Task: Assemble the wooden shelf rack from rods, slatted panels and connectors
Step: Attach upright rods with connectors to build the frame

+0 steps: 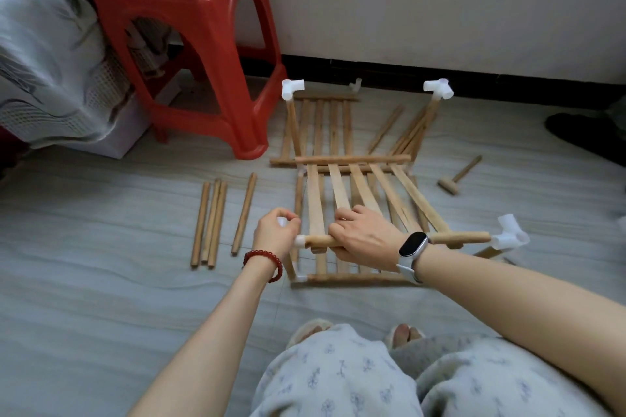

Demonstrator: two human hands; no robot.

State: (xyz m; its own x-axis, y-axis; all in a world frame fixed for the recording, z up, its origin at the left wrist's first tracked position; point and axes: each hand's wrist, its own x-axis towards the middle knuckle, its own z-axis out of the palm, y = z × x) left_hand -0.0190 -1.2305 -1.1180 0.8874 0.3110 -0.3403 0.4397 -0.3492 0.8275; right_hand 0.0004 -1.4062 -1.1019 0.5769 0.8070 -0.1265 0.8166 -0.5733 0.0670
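A partly built wooden rack [355, 186] lies on the floor in front of me. My right hand [364, 235] grips the near rod [460, 238] of its raised slatted panel. My left hand [276, 230] holds a white plastic connector [299, 240] at that rod's left end. Another white connector [509, 232] sits on the rod's right end. Two more connectors, one far left [292, 89] and one far right [438, 88], top the far uprights. A second slatted panel [321, 125] lies flat behind.
Several loose rods [216, 220] lie on the floor to the left, more rods [406, 132] at the far right. A small wooden mallet [457, 176] rests to the right. A red plastic stool [189, 44] stands at the back left beside a bed. My knees are at the bottom.
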